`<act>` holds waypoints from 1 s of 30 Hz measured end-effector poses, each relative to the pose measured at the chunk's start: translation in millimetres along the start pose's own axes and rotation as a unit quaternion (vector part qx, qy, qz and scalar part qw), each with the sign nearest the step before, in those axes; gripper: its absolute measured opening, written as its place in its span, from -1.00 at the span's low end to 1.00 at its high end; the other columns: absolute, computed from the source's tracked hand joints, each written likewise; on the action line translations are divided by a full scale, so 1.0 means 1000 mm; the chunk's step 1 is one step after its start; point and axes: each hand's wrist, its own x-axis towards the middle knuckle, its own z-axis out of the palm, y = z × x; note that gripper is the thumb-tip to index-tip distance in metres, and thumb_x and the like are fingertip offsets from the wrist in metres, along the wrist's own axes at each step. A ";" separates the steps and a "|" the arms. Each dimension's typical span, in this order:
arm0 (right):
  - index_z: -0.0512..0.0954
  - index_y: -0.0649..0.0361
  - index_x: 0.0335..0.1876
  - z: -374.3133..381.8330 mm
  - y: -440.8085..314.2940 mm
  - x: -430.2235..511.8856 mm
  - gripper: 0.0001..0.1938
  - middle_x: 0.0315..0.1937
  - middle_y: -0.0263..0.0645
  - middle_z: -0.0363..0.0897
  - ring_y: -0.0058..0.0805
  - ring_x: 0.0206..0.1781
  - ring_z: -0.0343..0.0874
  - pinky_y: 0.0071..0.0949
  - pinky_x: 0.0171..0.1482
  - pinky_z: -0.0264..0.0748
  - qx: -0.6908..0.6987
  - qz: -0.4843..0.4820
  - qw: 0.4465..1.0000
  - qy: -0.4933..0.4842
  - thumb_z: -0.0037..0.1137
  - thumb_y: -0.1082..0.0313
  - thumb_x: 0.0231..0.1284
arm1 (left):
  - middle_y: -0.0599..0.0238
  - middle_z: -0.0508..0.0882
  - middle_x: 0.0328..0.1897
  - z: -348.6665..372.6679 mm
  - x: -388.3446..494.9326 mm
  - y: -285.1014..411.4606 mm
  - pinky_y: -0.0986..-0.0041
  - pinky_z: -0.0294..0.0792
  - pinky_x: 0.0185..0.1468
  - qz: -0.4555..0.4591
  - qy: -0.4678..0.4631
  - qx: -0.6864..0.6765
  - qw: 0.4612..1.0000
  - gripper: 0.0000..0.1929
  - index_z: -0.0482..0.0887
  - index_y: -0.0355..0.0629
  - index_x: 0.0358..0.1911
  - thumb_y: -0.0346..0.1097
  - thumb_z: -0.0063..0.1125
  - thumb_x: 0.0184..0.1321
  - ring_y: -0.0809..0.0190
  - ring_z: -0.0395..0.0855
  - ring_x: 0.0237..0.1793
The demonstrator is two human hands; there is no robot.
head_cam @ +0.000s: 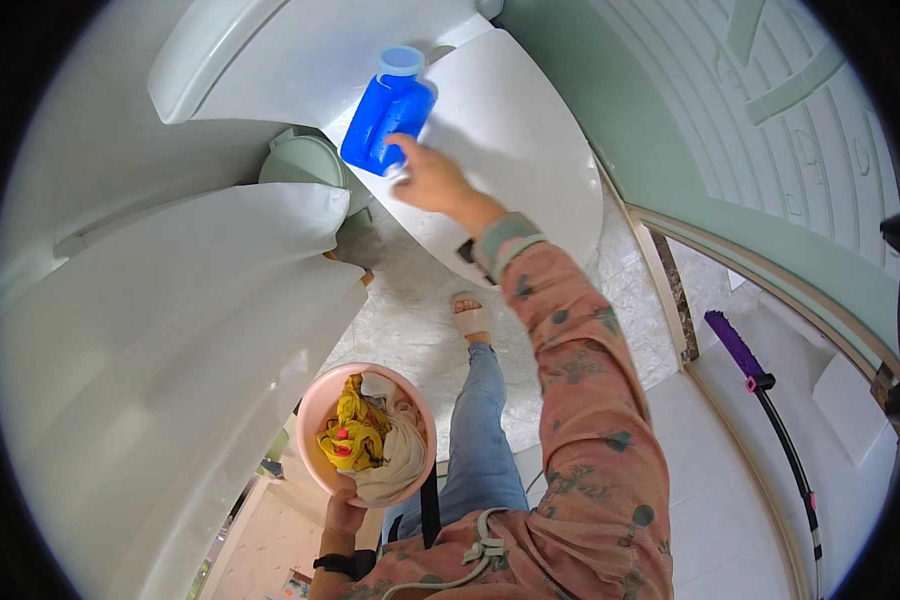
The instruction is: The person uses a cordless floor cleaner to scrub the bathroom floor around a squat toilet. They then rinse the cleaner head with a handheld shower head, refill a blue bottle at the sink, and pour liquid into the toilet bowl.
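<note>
My left hand grips the rim of a pink plastic basin low in front of my body. In the basin lie a yellow cloth with red marks and a cream cloth. My right hand reaches forward to the lower front of a blue plastic jug with a light-blue lid. The jug stands on a white rounded lid, apparently a toilet's. A small whitish patch shows by my right fingers; whether they touch or hold anything is unclear.
A pale green bin stands behind a white glossy curved surface on the left. A green panel edges the right side. Beyond the door track lies a purple-headed duster with a black pole. My sandalled foot rests on grey tile.
</note>
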 end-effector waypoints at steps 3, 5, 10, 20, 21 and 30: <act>0.36 0.09 -0.03 0.045 -0.005 0.038 -0.52 -0.41 -0.32 0.46 -0.41 -0.39 0.48 -0.41 -0.34 0.43 0.330 0.115 0.937 -0.020 0.22 0.26 -0.15 | 0.38 0.51 -0.19 0.007 -0.002 0.008 0.27 0.38 0.10 0.007 -0.005 0.017 1.000 -0.66 0.43 -0.15 -0.14 -0.53 -0.07 -0.08 0.21 0.50 -0.06; 0.40 0.07 -0.16 0.043 -0.024 0.048 -0.65 -0.46 -0.39 0.41 -0.56 -0.49 0.40 -0.51 -0.45 0.39 0.611 0.208 0.753 -0.124 0.20 0.28 -0.13 | 0.38 0.51 -0.16 -0.002 -0.001 0.003 0.25 0.36 0.12 0.005 -0.010 0.015 1.000 -0.65 0.42 -0.13 -0.11 -0.51 -0.07 -0.07 0.20 0.49 -0.04; 0.40 0.00 -0.26 0.045 -0.026 0.034 -0.73 -0.53 -0.45 0.36 -0.65 -0.56 0.33 -0.62 -0.53 0.35 0.537 0.189 0.815 0.109 0.21 0.28 -0.11 | 0.38 0.52 -0.09 -0.029 0.007 -0.005 0.22 0.33 0.17 0.014 -0.027 0.016 0.999 -0.61 0.41 -0.09 -0.05 -0.47 -0.05 -0.04 0.17 0.47 0.05; 0.49 0.10 -0.23 -0.008 -0.006 0.003 -0.70 -0.47 -0.38 0.48 -0.65 -0.55 0.39 -0.65 -0.50 0.36 0.398 0.150 0.881 0.207 0.22 0.20 -0.11 | 0.48 0.46 -0.27 -0.004 0.006 -0.002 0.33 0.40 0.02 0.001 0.014 0.019 1.000 -0.66 0.42 -0.06 -0.16 -0.53 -0.05 -0.10 0.32 0.47 -0.18; 0.49 0.11 -0.24 -0.010 -0.006 0.001 -0.70 -0.47 -0.38 0.48 -0.66 -0.55 0.38 -0.66 -0.50 0.36 0.386 0.156 0.885 0.209 0.22 0.20 -0.11 | 0.48 0.46 -0.27 -0.007 0.008 -0.001 0.35 0.40 0.01 -0.001 0.012 0.019 1.000 -0.67 0.42 -0.06 -0.18 -0.53 -0.06 -0.10 0.33 0.47 -0.20; 0.51 0.31 -0.26 -0.020 0.022 -0.071 -0.55 -0.41 -0.04 0.56 -0.13 -0.36 0.53 -0.28 -0.28 0.45 0.037 0.145 0.937 0.315 0.15 0.03 -0.14 | 0.20 0.59 -0.15 -0.110 -0.002 0.000 0.25 0.36 0.10 0.026 -0.076 -0.025 0.996 -0.74 0.51 -0.18 -0.23 -0.41 -0.05 -0.06 0.11 0.53 -0.04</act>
